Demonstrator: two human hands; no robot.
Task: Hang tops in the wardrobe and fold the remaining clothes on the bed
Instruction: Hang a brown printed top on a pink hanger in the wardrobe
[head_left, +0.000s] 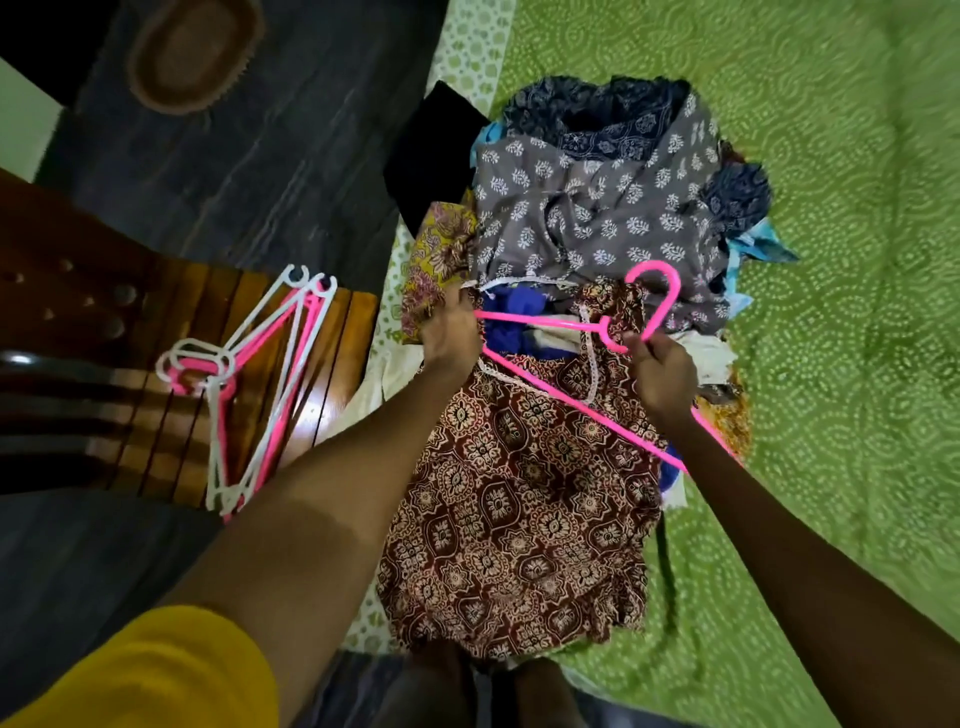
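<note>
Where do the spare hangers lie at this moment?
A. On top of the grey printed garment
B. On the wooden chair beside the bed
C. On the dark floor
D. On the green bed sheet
B: the bundle of white and pink spare hangers rests on the slatted seat of the wooden chair, left of the bed.

heap of clothes on the bed, printed top in front of the heap, spare hangers on a wooden chair left of the bed, rug on the floor behind
</note>
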